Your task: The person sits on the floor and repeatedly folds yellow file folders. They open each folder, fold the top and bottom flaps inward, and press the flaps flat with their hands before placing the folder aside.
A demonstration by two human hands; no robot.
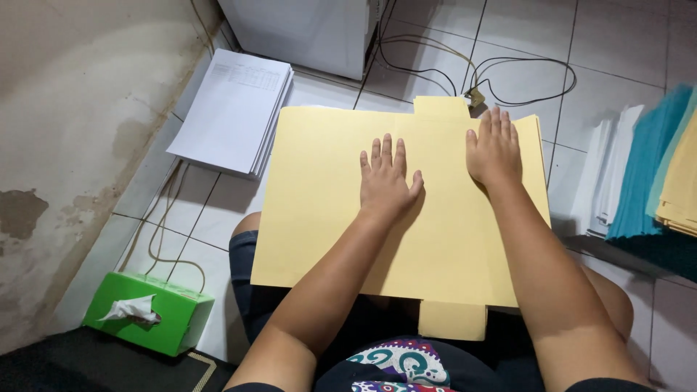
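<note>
Pressing flat with both palms, the person has no grip closed on anything: the left hand (386,178) lies spread, fingers apart, near the middle of a pale yellow folder (327,210), and the right hand (495,149) lies beside it, fingers together and stretched toward the far edge, close under the folder's upper tab (441,107). The folder rests across the person's lap, over the tiled floor (218,210), with a second tab (452,321) jutting toward the body. By the look of it, the step in hand is smoothing or creasing the folder flat; a next move would seem to call for the palms to slide outward or for the fingers to catch an edge.

To the left lies a stack of white printed sheets (232,109); nearer the person sits a green tissue box (149,312). Black and yellow cables (508,76) loop just beyond the folder's far edge. On the right stand piles of white, teal and yellow paper (646,174). Nothing lies on the folder itself.
</note>
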